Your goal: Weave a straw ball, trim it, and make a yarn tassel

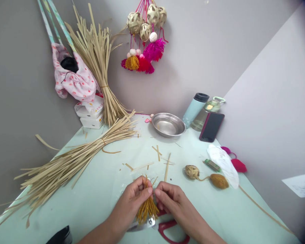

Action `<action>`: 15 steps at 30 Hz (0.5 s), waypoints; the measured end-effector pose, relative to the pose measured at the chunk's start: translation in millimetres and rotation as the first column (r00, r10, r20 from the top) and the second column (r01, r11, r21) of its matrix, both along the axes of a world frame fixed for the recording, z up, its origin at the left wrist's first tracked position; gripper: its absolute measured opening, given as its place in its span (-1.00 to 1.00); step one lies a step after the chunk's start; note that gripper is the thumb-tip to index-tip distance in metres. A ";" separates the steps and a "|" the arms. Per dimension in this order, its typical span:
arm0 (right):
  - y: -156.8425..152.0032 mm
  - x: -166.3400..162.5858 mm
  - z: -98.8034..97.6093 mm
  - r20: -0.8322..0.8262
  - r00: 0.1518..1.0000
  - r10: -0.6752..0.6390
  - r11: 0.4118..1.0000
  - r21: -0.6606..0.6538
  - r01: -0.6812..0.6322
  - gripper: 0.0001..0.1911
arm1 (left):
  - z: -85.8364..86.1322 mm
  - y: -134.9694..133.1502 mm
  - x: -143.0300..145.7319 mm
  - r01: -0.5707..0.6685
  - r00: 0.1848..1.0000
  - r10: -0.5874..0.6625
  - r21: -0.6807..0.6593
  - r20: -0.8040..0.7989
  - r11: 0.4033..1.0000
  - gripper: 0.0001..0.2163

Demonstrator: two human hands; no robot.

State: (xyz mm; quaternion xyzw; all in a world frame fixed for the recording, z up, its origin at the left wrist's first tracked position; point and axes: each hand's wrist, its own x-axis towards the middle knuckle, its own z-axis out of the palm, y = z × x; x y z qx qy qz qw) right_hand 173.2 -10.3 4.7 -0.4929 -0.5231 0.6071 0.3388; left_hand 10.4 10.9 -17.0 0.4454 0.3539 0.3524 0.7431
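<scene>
My left hand (133, 196) pinches the top of a mustard tassel (147, 209) at lower centre, thumb against curled fingers; my right hand (171, 198) has thumb and fingertips together just beside it, and I cannot tell whether they grip a strand. The tabletop's (91, 203) left edge slants up from the lower left, the lying straw bundle (78, 156) crossing it there; pale surface gives me elbow room between that bundle and my left forearm, and another stretch right of my right forearm. The steel bowl (169, 135), centre right, shows its bare metal floor; the pink bag (76, 84), upper left, holds something black. My hands and the tassel partly hide red-handled scissors (152, 223); a black object (62, 236), lower left, is cut off by the frame, and I cannot make it out.
</scene>
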 end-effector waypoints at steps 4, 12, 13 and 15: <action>1.8 1.0 -0.4 -0.009 0.998 -0.066 0.998 -0.007 0.066 -0.61 | 2.0 0.8 -0.6 -0.002 0.999 0.003 0.017 -0.032 1.000 -0.79; 4.2 -0.3 -2.1 -0.055 0.993 -0.106 0.993 -0.053 0.104 -0.61 | 0.2 1.7 -0.4 0.021 0.999 -0.020 0.037 -0.030 0.999 -0.81; 4.2 -0.5 -2.2 -0.056 0.992 -0.110 0.993 -0.059 0.107 -0.62 | 0.5 1.6 -0.3 0.027 0.999 -0.026 0.036 -0.022 0.999 -0.80; 4.0 -1.3 -1.7 -0.059 0.991 -0.117 0.991 -0.068 0.113 -0.63 | 1.2 1.3 -0.1 0.039 0.999 -0.039 0.038 -0.015 0.999 -0.78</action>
